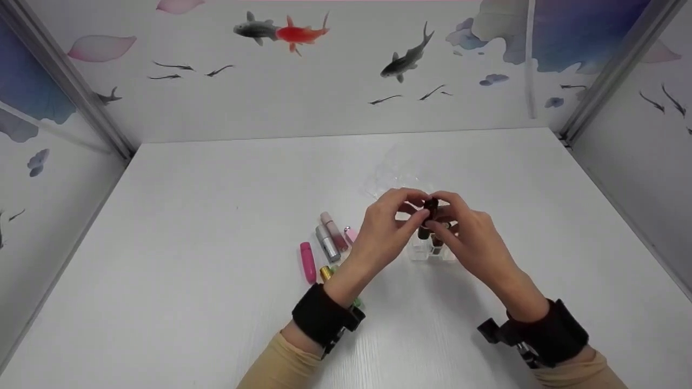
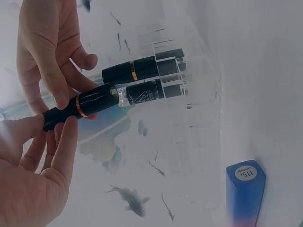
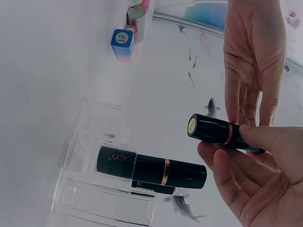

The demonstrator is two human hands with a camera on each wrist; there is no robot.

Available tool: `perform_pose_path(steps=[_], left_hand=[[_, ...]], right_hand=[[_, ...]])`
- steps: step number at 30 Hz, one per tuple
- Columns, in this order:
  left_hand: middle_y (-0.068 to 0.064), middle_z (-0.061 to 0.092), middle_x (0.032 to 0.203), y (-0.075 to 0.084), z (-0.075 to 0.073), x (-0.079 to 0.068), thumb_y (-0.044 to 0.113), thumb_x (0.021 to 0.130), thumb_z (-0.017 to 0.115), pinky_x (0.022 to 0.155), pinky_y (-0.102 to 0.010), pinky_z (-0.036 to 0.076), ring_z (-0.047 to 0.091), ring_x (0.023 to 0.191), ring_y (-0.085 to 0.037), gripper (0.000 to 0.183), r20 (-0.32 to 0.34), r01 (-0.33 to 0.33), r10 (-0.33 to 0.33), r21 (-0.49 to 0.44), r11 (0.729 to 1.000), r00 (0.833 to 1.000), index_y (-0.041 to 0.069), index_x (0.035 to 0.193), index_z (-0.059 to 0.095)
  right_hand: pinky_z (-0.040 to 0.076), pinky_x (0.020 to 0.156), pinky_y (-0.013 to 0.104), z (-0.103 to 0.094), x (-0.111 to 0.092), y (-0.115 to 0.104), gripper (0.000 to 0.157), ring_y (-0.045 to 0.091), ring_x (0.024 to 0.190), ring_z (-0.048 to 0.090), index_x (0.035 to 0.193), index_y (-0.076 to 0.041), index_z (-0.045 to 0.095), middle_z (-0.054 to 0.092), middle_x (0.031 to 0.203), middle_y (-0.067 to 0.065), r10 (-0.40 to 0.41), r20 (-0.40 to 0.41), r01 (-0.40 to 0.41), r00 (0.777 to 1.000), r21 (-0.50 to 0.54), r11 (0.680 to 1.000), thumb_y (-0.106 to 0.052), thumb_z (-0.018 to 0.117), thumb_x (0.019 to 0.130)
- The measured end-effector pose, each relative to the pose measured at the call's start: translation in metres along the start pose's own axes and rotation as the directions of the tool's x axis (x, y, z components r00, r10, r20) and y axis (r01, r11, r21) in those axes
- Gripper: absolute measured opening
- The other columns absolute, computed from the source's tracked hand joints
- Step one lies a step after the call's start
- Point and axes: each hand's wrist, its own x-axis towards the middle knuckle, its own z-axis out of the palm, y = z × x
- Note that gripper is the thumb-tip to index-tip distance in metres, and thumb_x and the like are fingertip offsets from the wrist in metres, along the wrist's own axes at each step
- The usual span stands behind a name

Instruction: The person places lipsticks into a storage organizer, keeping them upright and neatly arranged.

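Note:
Both hands meet above a clear organizer (image 1: 419, 253). A black lipstick tube (image 3: 213, 130) with a gold band lies between their fingertips. My left hand (image 1: 386, 224) pinches it, and my right hand (image 1: 476, 237) grips it with thumb and fingers. Just below, a second black lipstick (image 2: 125, 73) with a gold band stands in an organizer slot. Beside that one is a shorter black tube (image 2: 142, 92) with white print and a clear top. A blue lipstick (image 2: 245, 194) with a round "115" label appears near the organizer in both wrist views.
Left of the hands lie a bright pink tube (image 1: 307, 262), a silver tube (image 1: 327, 243), a pale-capped lip gloss (image 1: 334, 231) and a gold-capped tube (image 1: 326, 273), partly behind the left arm. Crumpled clear plastic (image 1: 397, 172) lies behind the hands. Printed panels (image 1: 346, 108) enclose the table.

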Motion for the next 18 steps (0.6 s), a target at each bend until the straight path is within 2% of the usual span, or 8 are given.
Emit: perform_pose_path(steps=[5,11,14,18], left_hand=[[-0.005,0.064,0.128,0.000,0.000,0.000,0.014,0.101,0.057,0.086,-0.014,0.056,0.067,0.110,-0.013,0.033,0.011,-0.002,0.002,0.024,1.000,1.000,0.013,0.134,0.061],[-0.006,0.063,0.136,-0.001,0.001,0.002,0.009,0.102,0.053,0.093,-0.016,0.053,0.066,0.119,-0.013,0.036,0.030,-0.065,0.063,0.071,0.995,0.998,0.011,0.138,0.057],[-0.006,0.061,0.139,-0.001,0.002,0.002,0.007,0.103,0.052,0.094,-0.017,0.054,0.065,0.122,-0.014,0.038,0.062,-0.087,0.082,0.088,0.992,0.995,0.011,0.140,0.055],[-0.007,0.057,0.144,-0.002,0.002,0.002,0.005,0.102,0.052,0.092,-0.016,0.054,0.062,0.127,-0.016,0.044,0.122,-0.092,0.078,0.115,0.989,0.989,0.012,0.145,0.051]], right_hand=[[0.061,0.071,0.031,0.002,0.004,0.003,0.042,0.021,0.088,0.075,0.129,-0.003,0.054,0.075,0.105,0.009,-0.017,-0.075,0.015,0.997,-0.018,1.000,-0.001,0.070,0.090],[0.052,0.074,0.010,0.004,0.008,0.009,0.045,0.027,0.092,0.075,0.132,0.000,0.056,0.067,0.120,0.014,-0.009,-0.168,0.006,0.986,-0.018,1.000,0.002,0.069,0.090],[0.047,0.075,0.002,0.005,0.010,0.011,0.045,0.029,0.093,0.075,0.133,0.002,0.057,0.067,0.121,0.016,0.003,-0.203,-0.004,0.979,-0.005,1.000,0.003,0.068,0.090],[0.044,0.077,-0.002,0.005,0.011,0.015,0.046,0.029,0.093,0.075,0.134,0.001,0.057,0.071,0.116,0.017,0.011,-0.236,-0.014,0.972,-0.012,1.000,0.002,0.069,0.090]])
